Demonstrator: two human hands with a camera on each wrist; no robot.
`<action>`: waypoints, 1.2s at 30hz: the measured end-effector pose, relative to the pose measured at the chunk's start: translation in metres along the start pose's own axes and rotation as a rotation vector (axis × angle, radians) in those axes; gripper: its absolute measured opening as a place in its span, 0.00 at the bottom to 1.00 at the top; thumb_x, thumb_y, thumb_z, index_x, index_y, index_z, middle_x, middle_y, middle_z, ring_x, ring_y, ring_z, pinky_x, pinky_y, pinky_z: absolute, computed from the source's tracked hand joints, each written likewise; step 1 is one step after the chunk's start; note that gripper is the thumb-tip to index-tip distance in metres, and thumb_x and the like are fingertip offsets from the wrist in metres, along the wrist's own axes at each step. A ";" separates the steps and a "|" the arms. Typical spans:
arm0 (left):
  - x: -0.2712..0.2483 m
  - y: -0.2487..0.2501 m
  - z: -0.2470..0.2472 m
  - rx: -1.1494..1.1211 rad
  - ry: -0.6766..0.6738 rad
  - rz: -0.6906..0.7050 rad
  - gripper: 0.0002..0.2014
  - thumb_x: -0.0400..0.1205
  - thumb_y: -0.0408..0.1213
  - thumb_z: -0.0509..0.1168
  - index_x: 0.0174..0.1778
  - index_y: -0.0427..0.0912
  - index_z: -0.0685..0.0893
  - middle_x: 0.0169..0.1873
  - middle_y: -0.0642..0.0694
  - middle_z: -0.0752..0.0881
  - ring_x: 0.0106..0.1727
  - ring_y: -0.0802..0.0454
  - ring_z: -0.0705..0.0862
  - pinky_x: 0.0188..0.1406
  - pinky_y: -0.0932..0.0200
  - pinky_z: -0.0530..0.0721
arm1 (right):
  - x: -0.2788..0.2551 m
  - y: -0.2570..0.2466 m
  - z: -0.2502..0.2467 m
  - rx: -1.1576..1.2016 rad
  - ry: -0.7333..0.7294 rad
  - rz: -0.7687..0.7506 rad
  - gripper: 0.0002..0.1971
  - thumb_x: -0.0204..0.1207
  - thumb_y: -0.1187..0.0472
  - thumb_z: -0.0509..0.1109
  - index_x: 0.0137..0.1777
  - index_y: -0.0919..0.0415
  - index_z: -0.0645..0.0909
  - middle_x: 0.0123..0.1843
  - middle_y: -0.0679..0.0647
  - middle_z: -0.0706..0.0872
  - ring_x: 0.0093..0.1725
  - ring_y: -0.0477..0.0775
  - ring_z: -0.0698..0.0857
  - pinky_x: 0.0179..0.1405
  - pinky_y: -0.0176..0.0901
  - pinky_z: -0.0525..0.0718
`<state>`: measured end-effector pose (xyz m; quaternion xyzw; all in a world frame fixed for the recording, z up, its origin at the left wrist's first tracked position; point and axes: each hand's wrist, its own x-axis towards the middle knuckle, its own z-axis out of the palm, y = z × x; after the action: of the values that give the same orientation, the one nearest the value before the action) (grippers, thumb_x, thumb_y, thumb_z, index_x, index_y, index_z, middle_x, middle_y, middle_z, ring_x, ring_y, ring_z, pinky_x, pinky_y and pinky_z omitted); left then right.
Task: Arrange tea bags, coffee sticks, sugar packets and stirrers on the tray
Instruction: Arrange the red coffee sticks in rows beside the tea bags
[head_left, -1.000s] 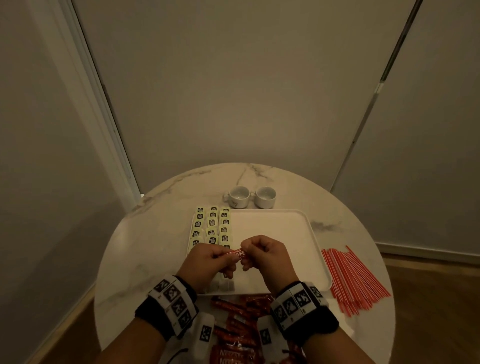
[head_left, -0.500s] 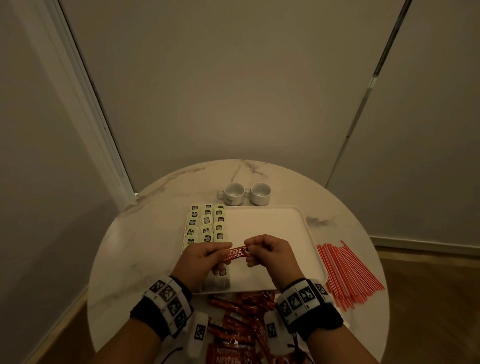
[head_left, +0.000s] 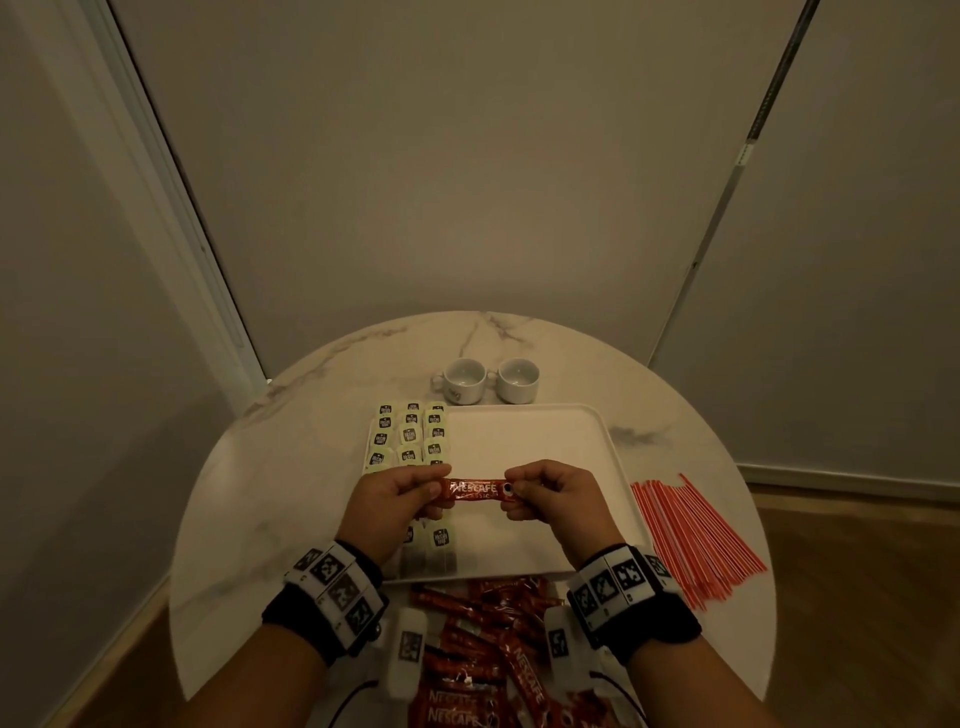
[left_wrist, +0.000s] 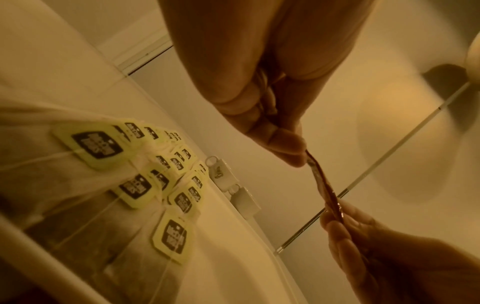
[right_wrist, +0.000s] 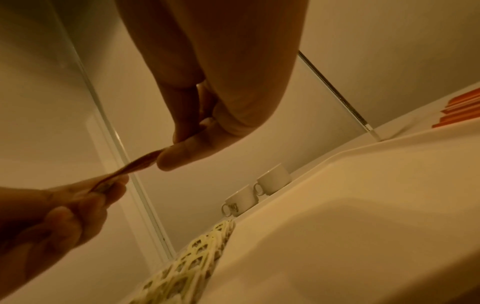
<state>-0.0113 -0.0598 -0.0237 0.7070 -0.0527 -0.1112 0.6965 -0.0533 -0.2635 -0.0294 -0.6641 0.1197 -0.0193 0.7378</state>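
A red coffee stick (head_left: 477, 490) hangs level above the white tray (head_left: 524, 436), stretched between both hands. My left hand (head_left: 402, 493) pinches its left end and my right hand (head_left: 545, 493) pinches its right end. In the left wrist view the coffee stick (left_wrist: 324, 183) runs edge-on from my left hand (left_wrist: 285, 148) to my right hand (left_wrist: 345, 226). The right wrist view shows the coffee stick (right_wrist: 132, 166) between my right hand (right_wrist: 179, 152) and my left hand (right_wrist: 98, 191). Rows of tea bags (head_left: 410, 434) with yellow tags fill the tray's left side. Red stirrers (head_left: 696, 535) lie right of the tray.
More coffee sticks (head_left: 483, 639) are piled at the table's near edge between my wrists. Two white cups (head_left: 491, 379) stand behind the tray on the round marble table (head_left: 270, 478). Walls close in behind the table.
The hands have drawn apart along the coffee stick, so its full printed face now shows between them. The stick has stayed above the tray's near middle.
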 end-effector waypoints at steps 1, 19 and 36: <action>0.000 -0.002 -0.002 0.020 0.000 0.011 0.15 0.78 0.17 0.64 0.48 0.40 0.89 0.33 0.43 0.91 0.31 0.51 0.88 0.33 0.65 0.87 | 0.001 0.001 -0.001 -0.027 -0.006 0.004 0.08 0.77 0.78 0.66 0.47 0.71 0.86 0.39 0.66 0.88 0.36 0.59 0.89 0.38 0.43 0.90; -0.004 -0.018 -0.004 0.306 0.008 0.124 0.18 0.79 0.20 0.65 0.58 0.47 0.85 0.36 0.36 0.87 0.32 0.55 0.87 0.36 0.67 0.86 | 0.014 -0.023 -0.005 -0.746 -0.430 0.048 0.16 0.76 0.69 0.69 0.62 0.58 0.86 0.47 0.51 0.91 0.42 0.41 0.86 0.49 0.31 0.83; -0.017 -0.039 -0.006 0.935 -0.198 0.132 0.12 0.83 0.35 0.62 0.58 0.46 0.87 0.52 0.51 0.83 0.55 0.56 0.80 0.63 0.63 0.75 | 0.022 0.025 0.014 -1.198 -0.410 0.095 0.09 0.76 0.61 0.73 0.54 0.56 0.90 0.53 0.52 0.91 0.54 0.51 0.87 0.58 0.40 0.82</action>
<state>-0.0290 -0.0492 -0.0608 0.9255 -0.2081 -0.0979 0.3010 -0.0325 -0.2513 -0.0563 -0.9459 -0.0046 0.2116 0.2461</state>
